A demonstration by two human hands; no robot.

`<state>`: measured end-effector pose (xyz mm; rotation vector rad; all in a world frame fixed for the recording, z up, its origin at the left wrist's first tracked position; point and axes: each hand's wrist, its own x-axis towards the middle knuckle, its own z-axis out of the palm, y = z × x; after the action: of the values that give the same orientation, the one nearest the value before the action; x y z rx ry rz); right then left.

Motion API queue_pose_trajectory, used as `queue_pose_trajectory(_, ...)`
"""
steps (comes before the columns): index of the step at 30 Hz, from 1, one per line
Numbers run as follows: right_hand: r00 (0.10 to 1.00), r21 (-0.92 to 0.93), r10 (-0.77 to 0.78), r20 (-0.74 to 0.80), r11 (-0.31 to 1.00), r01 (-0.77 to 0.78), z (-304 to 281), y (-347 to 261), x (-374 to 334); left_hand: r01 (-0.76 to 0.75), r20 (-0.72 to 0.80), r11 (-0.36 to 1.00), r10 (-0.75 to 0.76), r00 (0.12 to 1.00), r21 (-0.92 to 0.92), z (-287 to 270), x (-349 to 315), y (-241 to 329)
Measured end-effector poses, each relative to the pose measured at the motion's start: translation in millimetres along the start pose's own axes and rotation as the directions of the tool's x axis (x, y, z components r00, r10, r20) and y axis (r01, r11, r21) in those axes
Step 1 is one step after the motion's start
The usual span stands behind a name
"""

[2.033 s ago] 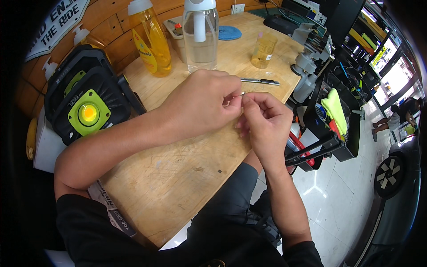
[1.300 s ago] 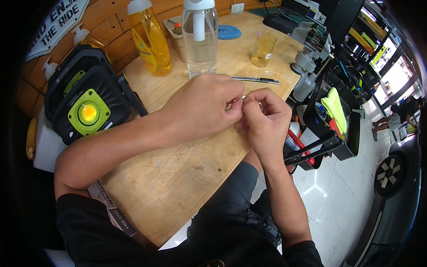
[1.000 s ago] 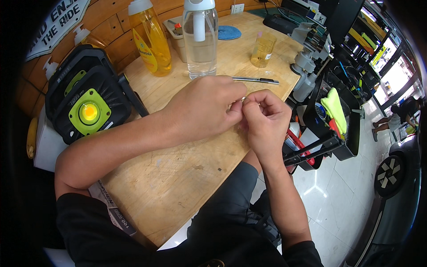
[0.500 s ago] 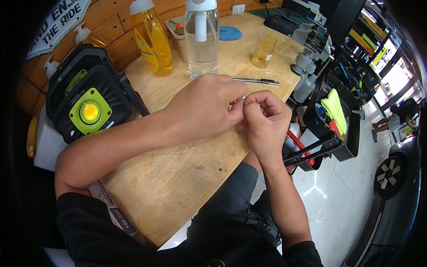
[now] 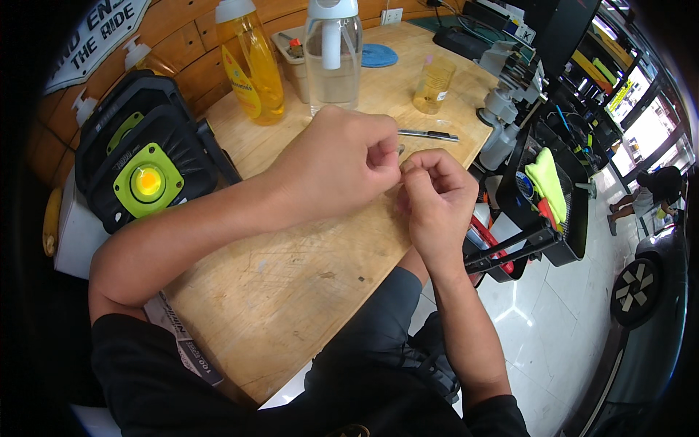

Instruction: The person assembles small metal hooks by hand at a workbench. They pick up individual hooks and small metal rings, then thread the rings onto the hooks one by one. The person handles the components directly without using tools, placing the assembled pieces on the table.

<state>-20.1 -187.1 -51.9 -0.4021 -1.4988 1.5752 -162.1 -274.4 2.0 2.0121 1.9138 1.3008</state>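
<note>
Over the wooden table (image 5: 291,291), my left hand (image 5: 342,160) is closed, thumb and fingertips curled together. Beside it my right hand (image 5: 440,193) is closed in a pinch, thumb against the bent index finger. The two thumb tips nearly meet. A tiny shiny piece (image 5: 401,148) shows at the gap between the hands; its kind is too small to tell, and the fingers cover whatever else they grip. Just beyond the hands lies a slim silver-and-black utility knife (image 5: 433,135). The clear water bottle (image 5: 333,73) stands behind my left hand.
At left stands a lit black-and-green work lamp (image 5: 149,182). Along the back are a yellow soap bottle (image 5: 251,73), a blue round pad (image 5: 378,54) and an amber cup (image 5: 435,87). A black tool cart (image 5: 571,233) with a lime cloth (image 5: 546,186) adjoins the right edge. A box (image 5: 182,339) lies near my left elbow.
My left hand has tilted up slightly and its fingers have curled differently, opening a gap from the right fingertips. The small shiny piece shows less between them. My right hand has hardly moved.
</note>
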Motion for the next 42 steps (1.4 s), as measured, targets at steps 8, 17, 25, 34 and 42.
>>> queue_pose_trajectory(8,0.998,0.056,0.007,0.062,0.998,-0.01,-6.3,1.9,2.5,0.38,0.205,0.88,-0.331,0.921,-0.286,-11.2,12.9,-8.4)
queue_pose_trajectory(17,0.99,0.22,0.097,0.099,0.969,-0.117,-12.8,-3.4,9.9,0.48,0.273,0.839,-0.414,0.868,-0.255,-15.5,12.2,-11.9)
queue_pose_trajectory(25,0.968,-0.082,0.192,0.162,0.98,-0.181,-19.9,-11.9,26.7,0.503,0.311,0.83,-0.425,0.85,-0.241,-27.3,5.8,-4.8)
queue_pose_trajectory(34,0.861,-0.113,0.293,0.415,0.956,-0.271,-1.9,-13.3,49.2,0.295,0.148,0.955,-0.288,0.946,-0.026,-26.7,2.4,-18.5)
queue_pose_trajectory(42,0.832,0.04,0.282,0.479,0.939,-0.341,0.1,-3.3,45.1,0.19,0.146,0.981,-0.193,0.97,0.034,-28.5,4.5,-13.3)
